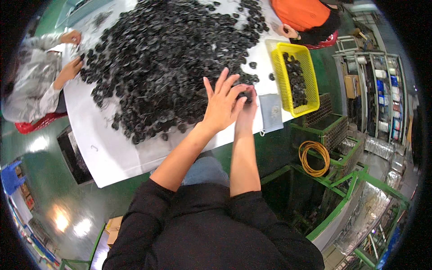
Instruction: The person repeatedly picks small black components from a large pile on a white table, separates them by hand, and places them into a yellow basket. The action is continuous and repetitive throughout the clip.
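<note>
My left hand (pixel 220 103) is over the near right side of a large pile of black round parts (pixel 157 63). Its thumb and index finger close on one small black round part (pixel 244 95), while the other fingers spread out. My right hand (pixel 248 105) grips the same part from the right; its fingers are partly hidden and a little blurred. Just right of my hands, a flat grey-blue piece (pixel 271 114) lies on the white-covered table (pixel 112 155). Beyond it stands a yellow plastic basket (pixel 310 83), partly filled with similar black parts.
A person in a pale jacket (pixel 33 83) works at the left edge. Another, in orange (pixel 301 15), is at the far right. Green metal frames (pixel 330 130) with a coiled orange hose (pixel 314 158) stand on the right. A dark crate (pixel 74 155) sits below the table's left edge.
</note>
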Motion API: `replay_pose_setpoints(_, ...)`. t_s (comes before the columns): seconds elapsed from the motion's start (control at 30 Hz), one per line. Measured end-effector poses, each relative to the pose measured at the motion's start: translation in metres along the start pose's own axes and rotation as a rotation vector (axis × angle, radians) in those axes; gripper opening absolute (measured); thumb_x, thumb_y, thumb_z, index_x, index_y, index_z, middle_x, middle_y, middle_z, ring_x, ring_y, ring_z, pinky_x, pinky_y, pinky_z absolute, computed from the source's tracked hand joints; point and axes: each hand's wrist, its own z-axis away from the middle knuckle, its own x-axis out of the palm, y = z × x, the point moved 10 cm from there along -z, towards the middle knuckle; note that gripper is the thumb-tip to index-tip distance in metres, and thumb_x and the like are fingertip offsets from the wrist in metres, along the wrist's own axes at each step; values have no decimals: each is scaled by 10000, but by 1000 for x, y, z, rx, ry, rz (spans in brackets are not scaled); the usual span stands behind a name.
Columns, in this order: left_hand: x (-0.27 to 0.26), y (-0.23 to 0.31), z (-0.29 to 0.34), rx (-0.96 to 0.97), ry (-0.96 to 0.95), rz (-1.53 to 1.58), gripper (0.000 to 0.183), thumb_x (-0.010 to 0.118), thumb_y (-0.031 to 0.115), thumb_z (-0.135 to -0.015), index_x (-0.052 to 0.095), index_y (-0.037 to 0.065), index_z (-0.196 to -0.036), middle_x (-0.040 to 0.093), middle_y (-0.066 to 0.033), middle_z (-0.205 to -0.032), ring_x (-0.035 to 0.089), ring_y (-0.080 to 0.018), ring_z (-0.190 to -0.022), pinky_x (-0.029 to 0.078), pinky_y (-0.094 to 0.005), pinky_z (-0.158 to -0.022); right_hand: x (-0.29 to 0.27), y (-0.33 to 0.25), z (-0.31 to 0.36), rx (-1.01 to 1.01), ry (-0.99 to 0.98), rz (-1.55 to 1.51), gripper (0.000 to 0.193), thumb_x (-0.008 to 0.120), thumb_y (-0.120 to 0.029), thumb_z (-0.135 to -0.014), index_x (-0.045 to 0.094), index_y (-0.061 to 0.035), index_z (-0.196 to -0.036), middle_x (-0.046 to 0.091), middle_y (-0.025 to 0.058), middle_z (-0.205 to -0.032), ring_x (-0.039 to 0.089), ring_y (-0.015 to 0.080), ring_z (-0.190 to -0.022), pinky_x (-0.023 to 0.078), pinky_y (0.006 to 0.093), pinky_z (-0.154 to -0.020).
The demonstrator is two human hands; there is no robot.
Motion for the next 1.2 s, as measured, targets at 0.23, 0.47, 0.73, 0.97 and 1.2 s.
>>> replay_pose_setpoints(0.23,-42,-77,13,-219,148,-97,148,536,115,-838,594,86,-971,532,-91,-1132,399,-300,-1176,259,-423,-990,-53,-251,-101,-222,234,-378,128,535,-147,-734,523,-20,-734,538,152,-709,551,292,-683,516,443,-667)
replay_pose_setpoints(0.47,-197,-177,173,-784,442,-315,180,475,155,-884,611,46,-927,602,-112,-935,579,-236,-836,439,-317,-760,-120,-371,-126,-336,565,621,570,403,-348,-878,263,16,-1293,402,164,-1241,312,406,-1181,292,639,-931)
replay_pose_setpoints(0.73,-255,-228,289,-975,523,-349,153,532,120,-826,615,39,-925,628,-123,-909,599,-241,-878,450,-321,-781,50,-216,-79,-1045,187,1866,420,622,-134,-795,478,113,-1103,539,247,-1083,563,322,-883,441,386,-822)
replay_pose_setpoints(0.97,-198,-228,207,-424,117,-451,234,639,122,-687,608,117,-919,567,-61,-999,494,-259,-990,379,-390,-854,46,228,80,-332,-935,2150,122,607,-184,-771,628,-106,-863,580,87,-858,578,261,-783,463,347,-674)
replay_pose_setpoints(1.2,-181,-249,219,-374,-231,-660,223,580,100,-704,577,151,-921,523,-15,-966,464,-205,-996,336,-452,-864,21,338,83,-363,-592,2684,204,643,-254,-742,599,-103,-872,571,64,-869,595,276,-792,482,383,-656)
